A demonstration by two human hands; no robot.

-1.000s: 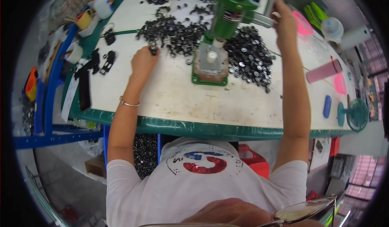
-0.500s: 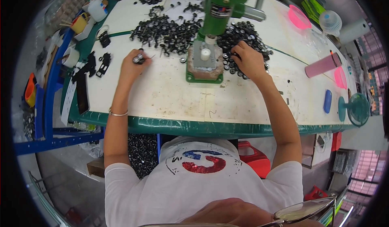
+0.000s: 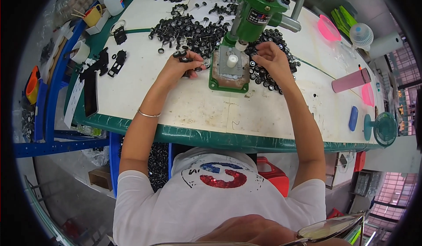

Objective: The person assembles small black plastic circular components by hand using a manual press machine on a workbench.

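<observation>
Cream-white worktop (image 3: 189, 107) with a dark green rim is filling most of the view, and a chunky green metal lever press (image 3: 246, 30) is standing on it, so I'm using its base as the clock centre. At 9 o'clock, just beside it, the bare left hand (image 3: 180, 66) is curling its fingers around a few small round black wheels (image 3: 179, 53). At 3 o'clock, the bare right hand (image 3: 273, 61) is bending its fingers at a heap of black wheels with shiny silver centres (image 3: 266, 77); I'm not able to tell if it's pinching one. Toward 10 o'clock, a messy pile of black wheels on thin metal pins (image 3: 189, 33) is spreading out. Stubby white cylinder (image 3: 232, 61) is sitting upright on the press's plate. Way out around 3 o'clock, a dusty-pink cylindrical tumbler (image 3: 351, 80) is resting.
</observation>
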